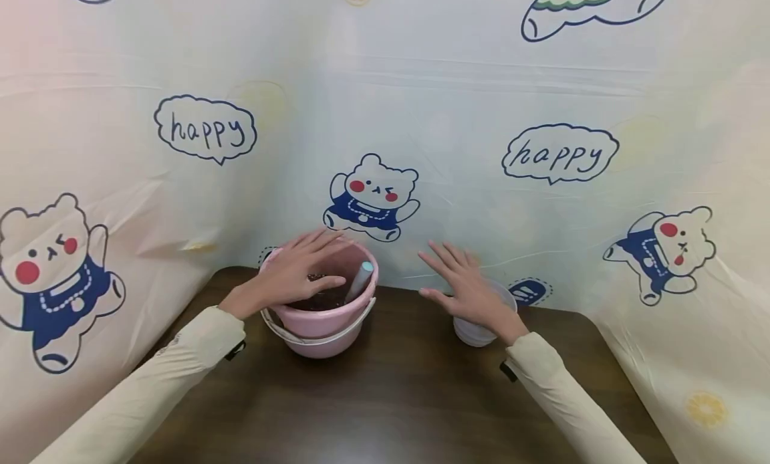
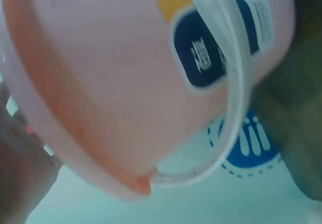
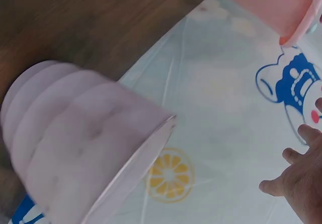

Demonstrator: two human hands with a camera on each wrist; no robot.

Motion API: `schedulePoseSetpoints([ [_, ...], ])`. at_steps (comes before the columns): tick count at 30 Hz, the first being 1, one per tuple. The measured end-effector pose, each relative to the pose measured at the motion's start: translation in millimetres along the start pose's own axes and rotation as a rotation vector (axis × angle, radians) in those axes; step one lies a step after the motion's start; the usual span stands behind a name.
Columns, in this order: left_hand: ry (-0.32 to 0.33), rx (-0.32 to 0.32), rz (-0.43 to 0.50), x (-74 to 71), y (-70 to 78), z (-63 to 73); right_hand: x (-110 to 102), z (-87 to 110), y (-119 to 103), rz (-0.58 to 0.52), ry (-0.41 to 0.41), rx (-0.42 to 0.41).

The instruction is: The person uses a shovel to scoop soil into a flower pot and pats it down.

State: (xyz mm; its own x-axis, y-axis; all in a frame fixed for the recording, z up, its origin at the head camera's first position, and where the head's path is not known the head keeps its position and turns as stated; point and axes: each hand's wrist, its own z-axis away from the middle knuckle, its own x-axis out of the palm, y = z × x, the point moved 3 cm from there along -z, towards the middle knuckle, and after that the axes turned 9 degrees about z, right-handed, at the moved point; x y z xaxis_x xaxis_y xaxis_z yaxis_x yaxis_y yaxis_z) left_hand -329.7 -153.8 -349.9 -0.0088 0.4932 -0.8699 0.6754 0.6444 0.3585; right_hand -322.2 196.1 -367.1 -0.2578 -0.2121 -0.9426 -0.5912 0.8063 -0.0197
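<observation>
A pink bucket point(image 1: 325, 322) with a white handle point(image 2: 240, 78) stands at the left of the table, dark soil-like material point(image 1: 315, 302) inside it. A tool's grey handle with a pale blue end point(image 1: 363, 277) leans out against the bucket's right inner wall; its lower part is hidden. Over the bucket's near left rim spreads my left hand point(image 1: 291, 270), fingers straight, holding nothing. My right hand point(image 1: 466, 287) is spread too, above and in front of a whitish ribbed plastic cup point(image 3: 85, 133), partly covering it in the head view. Nothing is in its fingers.
The dark wooden table point(image 1: 385, 397) runs in front of both containers. A pale curtain point(image 1: 445, 103) printed with bears and the word "happy" hangs close behind the table and along both sides.
</observation>
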Motion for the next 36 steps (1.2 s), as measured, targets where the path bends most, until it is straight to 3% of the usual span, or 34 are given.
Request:
schedulePoseSetpoints([
  [5, 0.042, -0.025, 0.000, -10.0, -10.8, 9.7, 0.3, -13.3, -15.3, -0.032, -0.015, -0.032],
  [13, 0.091, -0.049, 0.008, -10.7, -21.7, 20.7, 6.3, -27.6, -28.3, -0.019, -0.008, -0.079],
  [25, 0.079, -0.153, 0.004, -12.9, -36.4, 30.9, 6.7, -39.8, -45.3, -0.031, -0.003, -0.121],
  [36, 0.113, -0.244, -0.004, -19.4, -49.9, 41.4, 17.8, -51.8, -55.4, -0.030, -0.016, -0.157],
])
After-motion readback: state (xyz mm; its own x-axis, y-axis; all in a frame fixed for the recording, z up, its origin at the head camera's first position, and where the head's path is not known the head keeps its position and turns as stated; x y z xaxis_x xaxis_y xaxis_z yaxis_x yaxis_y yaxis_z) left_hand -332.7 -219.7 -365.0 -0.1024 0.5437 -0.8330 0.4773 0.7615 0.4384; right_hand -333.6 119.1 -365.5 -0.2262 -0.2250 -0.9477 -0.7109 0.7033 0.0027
